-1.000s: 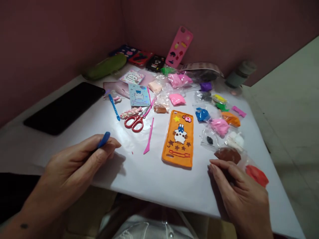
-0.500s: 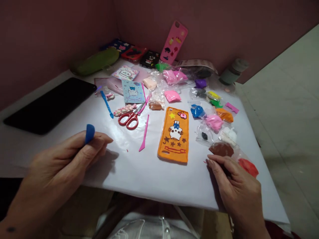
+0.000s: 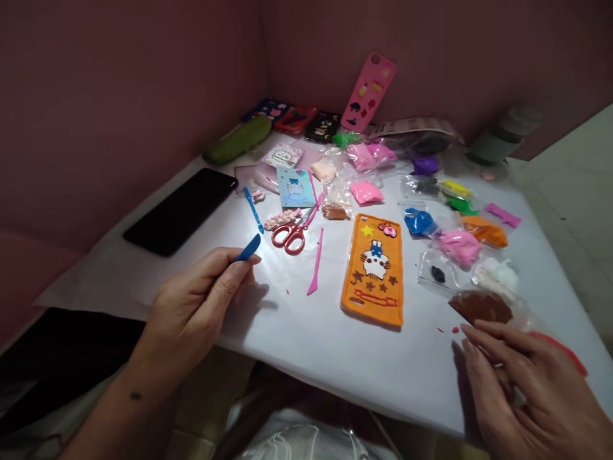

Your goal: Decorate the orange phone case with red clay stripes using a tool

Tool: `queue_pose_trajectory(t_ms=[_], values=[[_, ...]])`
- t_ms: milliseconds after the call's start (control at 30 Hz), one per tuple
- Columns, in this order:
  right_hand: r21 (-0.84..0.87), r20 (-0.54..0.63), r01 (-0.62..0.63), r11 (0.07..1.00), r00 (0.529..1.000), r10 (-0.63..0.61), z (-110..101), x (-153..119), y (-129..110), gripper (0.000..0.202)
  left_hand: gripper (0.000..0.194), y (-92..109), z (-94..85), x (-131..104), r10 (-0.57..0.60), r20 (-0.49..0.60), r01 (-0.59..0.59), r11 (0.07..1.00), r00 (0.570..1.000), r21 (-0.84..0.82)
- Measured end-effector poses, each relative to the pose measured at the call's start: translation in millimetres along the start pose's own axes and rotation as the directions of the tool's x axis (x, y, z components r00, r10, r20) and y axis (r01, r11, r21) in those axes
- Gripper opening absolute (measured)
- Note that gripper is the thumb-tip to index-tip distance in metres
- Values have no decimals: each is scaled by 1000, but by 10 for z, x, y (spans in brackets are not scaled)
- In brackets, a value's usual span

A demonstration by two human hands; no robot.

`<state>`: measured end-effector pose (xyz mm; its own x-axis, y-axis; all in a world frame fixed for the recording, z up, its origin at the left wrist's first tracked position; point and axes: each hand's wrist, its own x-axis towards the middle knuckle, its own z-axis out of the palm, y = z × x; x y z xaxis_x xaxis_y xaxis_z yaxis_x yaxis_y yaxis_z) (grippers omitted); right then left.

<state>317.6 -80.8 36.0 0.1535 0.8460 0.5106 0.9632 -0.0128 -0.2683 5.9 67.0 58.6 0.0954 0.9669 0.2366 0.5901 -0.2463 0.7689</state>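
Observation:
My left hand (image 3: 215,287) is closed around a blue plastic modelling knife (image 3: 248,247), its blade end sticking up past the thumb. Just above the white table, my right hand (image 3: 522,383) has thumb and fingertips slightly apart, with nothing seen between them. Beside those fingertips lie a small red clay bit (image 3: 455,330) and a thin red sliver (image 3: 440,330). Between the hands rests an orange clay-covered phone case (image 3: 372,300), decorated with a white cat, brown stars, a yellow star and a red ribbon outline.
Bags of coloured clay, including blue (image 3: 419,222), brown (image 3: 483,308) and pink (image 3: 460,246), spread over the right side. Red-handled scissors (image 3: 288,239), a pink modelling tool (image 3: 317,262) and a black phone (image 3: 182,211) lie leftward. A pink case (image 3: 368,92) leans on the wall.
The view has swung left. A red clay bit now shows on the table by my right fingertips, which have parted. The blue knife in my left hand has tilted over to the right.

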Motion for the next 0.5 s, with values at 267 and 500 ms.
queue_pose_trajectory(t_ms=[267, 500], values=[[197, 117, 404, 893, 895, -430, 184, 39, -573, 30, 11, -68, 19, -121, -119, -228, 92, 988, 966, -127], [221, 81, 520, 825, 833, -547, 339, 263, -1038, 27, 11, -136, 86, -190, -213, -246, 194, 976, 946, -101]])
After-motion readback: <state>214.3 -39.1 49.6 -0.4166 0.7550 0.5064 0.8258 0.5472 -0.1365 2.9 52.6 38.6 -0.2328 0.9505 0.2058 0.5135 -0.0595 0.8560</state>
